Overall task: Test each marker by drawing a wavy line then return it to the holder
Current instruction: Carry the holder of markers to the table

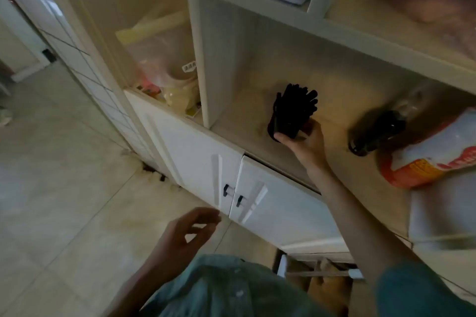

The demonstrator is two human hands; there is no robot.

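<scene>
Item: black cylindrical marker holder (282,127), packed with a bunch of black capped markers (296,100)

Location: open lower shelf of a cream wooden cabinet (257,41), near the front edge, above a pair of white cupboard doors (231,175). The markers lean away from the viewer, their ends fanned out above the rim.

Step in hand: by judgement, fetching the set; no marker has yet left the holder, and no paper or drawing surface is in view, so testing has not begun.

Right hand (307,143): reaches into the shelf, thumb and fingers curled round the base of the holder from below and the near side, gripping it.

Left hand (192,230): free in front of the body, over the pale tiled floor (51,188); fingers loosely bent and spread, holding nothing.

Next move, as judged: carry the holder upright, clear of the shelf edge, to some place with a sheet to draw on, then pull out a single marker. A tilt could spill the loose bunch.

Appearance: holder and markers are uniformly dark and slightly blurred; single caps can be made out, but colour bands or labels cannot be told. Count uncertain, a dozen or so.

Neighbours: a dark-capped clear bottle (381,126) lying to the right on the same shelf, well apart; beside it an orange-and-white plastic container (432,154)
</scene>
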